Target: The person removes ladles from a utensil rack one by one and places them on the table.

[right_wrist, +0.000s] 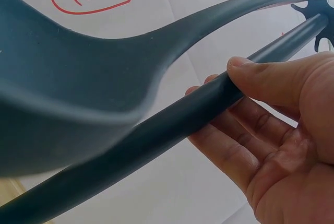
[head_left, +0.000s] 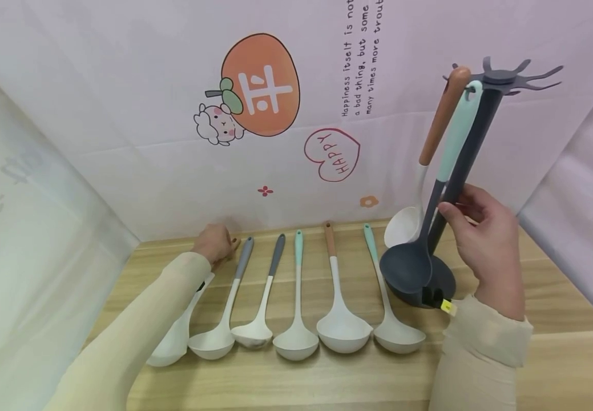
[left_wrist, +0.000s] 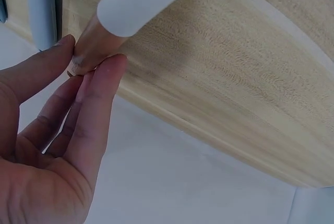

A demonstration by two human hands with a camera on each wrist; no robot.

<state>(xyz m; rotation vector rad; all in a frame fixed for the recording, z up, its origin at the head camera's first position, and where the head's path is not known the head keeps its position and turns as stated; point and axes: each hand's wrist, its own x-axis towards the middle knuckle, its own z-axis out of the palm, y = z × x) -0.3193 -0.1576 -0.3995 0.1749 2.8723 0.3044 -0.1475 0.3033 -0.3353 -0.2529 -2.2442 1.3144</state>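
In the head view my left hand [head_left: 213, 244] is at the back of the table, at the far left of a row of ladles. Its thumb and fingers pinch the tip of a brown handle [left_wrist: 96, 44] belonging to a white ladle [head_left: 170, 345], partly hidden by my sleeve. My right hand [head_left: 493, 240] grips the dark post [head_left: 481, 128] of a utensil stand, below its hooked top. From the hooks hang a dark ladle [head_left: 404, 267] with a mint handle and a white ladle [head_left: 403, 227] with a brown handle. The stand's round base [head_left: 444, 279] shows behind the dark ladle.
Several more ladles lie side by side on the wooden table [head_left: 275, 388], bowls toward me: two grey-handled [head_left: 214, 343] [head_left: 252, 332], two mint-handled [head_left: 296, 342] [head_left: 399, 335], one brown-handled [head_left: 344, 331]. A printed white cloth [head_left: 147, 114] stands behind the table.
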